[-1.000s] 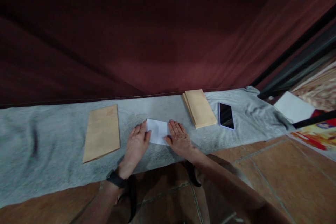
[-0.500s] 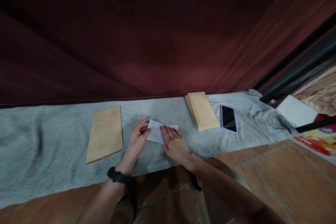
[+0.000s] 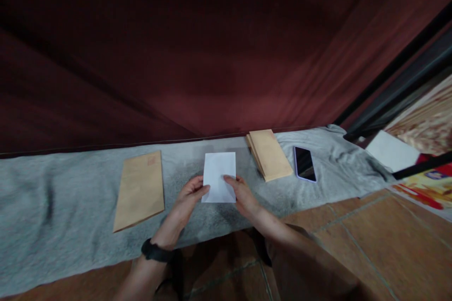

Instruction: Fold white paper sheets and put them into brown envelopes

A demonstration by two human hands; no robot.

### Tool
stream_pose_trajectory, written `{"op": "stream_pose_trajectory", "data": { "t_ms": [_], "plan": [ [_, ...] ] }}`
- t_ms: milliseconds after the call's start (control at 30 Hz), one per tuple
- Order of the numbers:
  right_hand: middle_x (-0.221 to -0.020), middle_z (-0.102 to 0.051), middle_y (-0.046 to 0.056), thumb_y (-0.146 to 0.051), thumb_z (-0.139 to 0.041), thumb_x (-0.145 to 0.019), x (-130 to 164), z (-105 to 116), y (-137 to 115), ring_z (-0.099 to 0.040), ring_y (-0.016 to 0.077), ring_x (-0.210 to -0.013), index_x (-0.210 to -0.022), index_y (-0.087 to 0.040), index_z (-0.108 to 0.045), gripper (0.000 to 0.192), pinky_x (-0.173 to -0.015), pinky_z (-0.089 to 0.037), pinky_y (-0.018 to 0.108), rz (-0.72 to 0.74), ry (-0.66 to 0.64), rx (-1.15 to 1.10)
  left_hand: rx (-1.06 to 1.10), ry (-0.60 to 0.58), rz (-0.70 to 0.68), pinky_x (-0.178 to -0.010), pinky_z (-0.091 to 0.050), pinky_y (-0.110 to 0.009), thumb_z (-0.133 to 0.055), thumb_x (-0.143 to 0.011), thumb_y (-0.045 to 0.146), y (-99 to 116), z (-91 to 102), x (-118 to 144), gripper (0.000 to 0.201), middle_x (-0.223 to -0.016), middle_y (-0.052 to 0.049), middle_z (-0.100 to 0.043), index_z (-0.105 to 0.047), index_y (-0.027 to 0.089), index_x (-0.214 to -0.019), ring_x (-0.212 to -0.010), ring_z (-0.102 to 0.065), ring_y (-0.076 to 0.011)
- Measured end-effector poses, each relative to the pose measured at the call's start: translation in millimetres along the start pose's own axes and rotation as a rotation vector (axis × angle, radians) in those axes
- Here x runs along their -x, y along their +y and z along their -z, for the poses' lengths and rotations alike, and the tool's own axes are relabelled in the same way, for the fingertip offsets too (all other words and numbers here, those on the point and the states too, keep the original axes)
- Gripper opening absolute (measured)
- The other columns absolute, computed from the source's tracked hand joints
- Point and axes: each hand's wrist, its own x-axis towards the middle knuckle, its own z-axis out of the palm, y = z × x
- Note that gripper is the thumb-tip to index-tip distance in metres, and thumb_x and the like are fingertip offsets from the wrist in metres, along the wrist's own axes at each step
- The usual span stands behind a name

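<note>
ok, grey cloth runs across the floor as a long strip, with brown tiles on the near side and a dark red curtain hanging behind it. far left of the action: a single brown envelope lies flat on the cloth, long axis running roughly 12 to 6, at about 9 o'clock from the hands and near them but apart.

left hand has a black watch on the wrist. fingers curled narrow, thumb on top, pinching the lower left edge of the white paper.

white paper sits dead centre on the cloth, between the envelope and the stack. it looks folded into a compact upright rectangle. near edge is held by both hands; can't tell whether the far edge rests on the cloth or is lifted off it.

right hand mirrors the left: narrow pinch on the lower right edge of the paper, thumb over the top face, fingers below.

at 2 o'clock from the hands: a stack of brown envelopes, squared up, lying flat, just beside the paper but not touching. right of that, a phone lies face up with a dark screen and a pale case, close to the stack but apart.

far right, at 3 o'clock, off the cloth: a white sheet next to some colourful printed material, with a dark bar crossing over them.
</note>
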Motion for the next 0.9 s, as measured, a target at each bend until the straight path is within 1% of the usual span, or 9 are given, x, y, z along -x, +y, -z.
{"op": "stream_pose_trajectory", "data": {
  "t_ms": [167,300,433,500,567,633,733,800,900],
  "plan": [
    [-0.083,-0.075,0.001,-0.033,-0.078,-0.064,-11.5,17.0,-15.7,-0.067,0.0182,-0.073,-0.099,-0.019,-0.07,0.038,-0.061,-0.049,0.026,0.072,0.069,0.109,-0.141,0.009,0.074,-0.063,-0.049,-0.029,-0.084,-0.061,0.045,15.1,26.0,3.0,0.04,-0.08,-0.004,-0.076,-0.074,0.018,-0.087,-0.067,-0.066,-0.0199],
    [-0.068,-0.067,-0.004,-0.034,-0.078,-0.067,-13.1,29.9,-19.9,-0.06,0.0133,-0.061,-0.085,-0.02,-0.071,0.024,-0.054,-0.046,0.023,0.006,-0.096,0.344,-0.193,0.129,0.046,-0.058,-0.047,-0.027,-0.086,-0.057,0.045,23.6,41.1,5.2,0.04,-0.073,-0.003,-0.073,-0.075,0.018,-0.083,-0.063,-0.064,-0.0189],
    [-0.073,-0.07,-0.002,-0.036,-0.076,-0.069,-8.2,30.5,-8.4,-0.063,0.0152,-0.064,-0.085,-0.023,-0.072,0.021,-0.052,-0.052,0.024,-0.029,-0.224,0.439,-0.21,0.221,-0.019,-0.057,-0.047,-0.026,-0.086,-0.057,0.045,13.8,43.6,-2.4,0.039,-0.073,-0.002,-0.072,-0.074,0.018,-0.083,-0.064,-0.063,-0.0173],
    [-0.078,-0.072,0.0,-0.034,-0.075,-0.07,-7.6,29.6,-4.0,-0.065,0.0173,-0.066,-0.085,-0.023,-0.072,0.019,-0.05,-0.053,0.026,-0.022,-0.234,0.481,-0.245,0.23,-0.058,-0.056,-0.047,-0.025,-0.085,-0.056,0.045,3.6,44.5,-11.1,0.041,-0.074,-0.001,-0.07,-0.073,0.018,-0.084,-0.061,-0.062,-0.0162],
    [-0.078,-0.072,0.001,-0.032,-0.075,-0.069,-9.3,30.0,-1.7,-0.066,0.0194,-0.067,-0.082,-0.022,-0.071,0.016,-0.049,-0.054,0.028,-0.027,-0.217,0.506,-0.303,0.285,-0.13,-0.055,-0.048,-0.026,-0.083,-0.058,0.043,-5.9,46.5,-20.4,0.042,-0.078,-0.001,-0.069,-0.072,0.019,-0.091,-0.062,-0.062,-0.0161],
    [-0.078,-0.072,0.001,-0.03,-0.074,-0.068,-12.3,31.8,-0.3,-0.067,0.0203,-0.068,-0.079,-0.022,-0.069,0.015,-0.05,-0.055,0.03,-0.05,-0.198,0.506,-0.407,0.387,-0.242,-0.064,-0.054,-0.031,-0.077,-0.066,0.041,-12.1,47.9,-26.7,0.043,-0.09,-0.004,-0.07,-0.07,0.019,-0.102,-0.072,-0.066,-0.0193],
    [-0.077,-0.071,0.0,-0.028,-0.073,-0.066,-16.7,35.3,2.4,-0.067,0.0192,-0.066,-0.076,-0.022,-0.066,0.014,-0.051,-0.057,0.03,-0.081,-0.157,0.503,-0.659,0.477,-0.441,-0.095,-0.054,-0.044,-0.064,-0.082,0.035,-17.6,42.7,-25.9,0.04,-0.119,-0.012,-0.067,-0.066,0.02,-0.118,-0.107,-0.066,-0.0264],
    [-0.076,-0.07,0.0,-0.027,-0.073,-0.066,-18.0,37.2,4.2,-0.066,0.0185,-0.065,-0.076,-0.022,-0.065,0.014,-0.05,-0.057,0.03,-0.086,-0.128,0.509,-0.819,0.437,-0.535,-0.11,-0.045,-0.047,-0.053,-0.092,0.033,-23.8,32.3,-19.4,0.04,-0.137,-0.014,-0.059,-0.062,0.02,-0.128,-0.128,-0.057,-0.0276],
    [-0.072,-0.069,-0.001,-0.026,-0.068,-0.073,-16.5,39.3,3.5,-0.065,0.0173,-0.063,-0.078,-0.022,-0.063,0.009,-0.05,-0.055,0.028,-0.079,-0.137,0.609,-1.046,0.336,-0.566,-0.117,-0.038,-0.05,-0.044,-0.099,0.037,-41.2,10.1,-6.5,0.047,-0.156,-0.016,-0.044,-0.052,0.018,-0.141,-0.145,-0.041,-0.0291]
  ]
}}
